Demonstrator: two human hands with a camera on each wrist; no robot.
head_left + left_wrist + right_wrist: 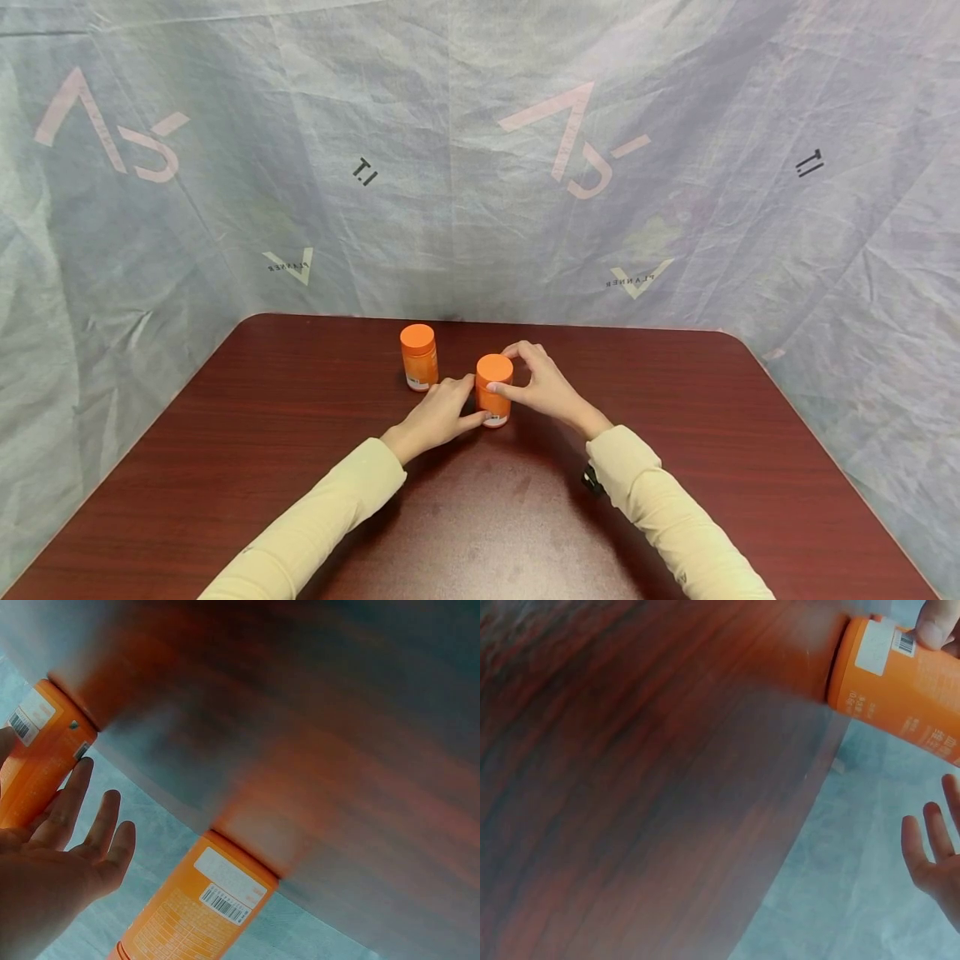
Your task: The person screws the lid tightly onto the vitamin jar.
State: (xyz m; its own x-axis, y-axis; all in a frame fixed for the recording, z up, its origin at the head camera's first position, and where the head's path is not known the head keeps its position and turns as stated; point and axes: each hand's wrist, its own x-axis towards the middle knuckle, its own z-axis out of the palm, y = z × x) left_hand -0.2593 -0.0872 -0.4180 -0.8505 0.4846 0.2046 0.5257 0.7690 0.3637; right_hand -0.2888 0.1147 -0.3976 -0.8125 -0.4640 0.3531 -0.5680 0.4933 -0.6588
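An orange bottle [493, 407] with a round orange lid [495, 367] stands upright near the table's middle. My left hand [438, 417] grips its lower part, thumb across the front and fingers round the left side. From the right, my right hand [551, 390] holds the same bottle at the top, thumb on the front by the lid and forefinger behind. In the right wrist view, other fingers of the right hand [939, 859] stretch out apart from the bottle [900, 682]. A second orange bottle [420, 367] stands upright behind the left hand, its barcode label [225, 901] showing in the left wrist view.
Both bottles stand on a dark red wood-grain table [300, 400] with rounded far corners. A grey printed cloth [450, 208] hangs behind and at both sides. Below the right sleeve cuff [622, 458] shows a small black object [591, 479].
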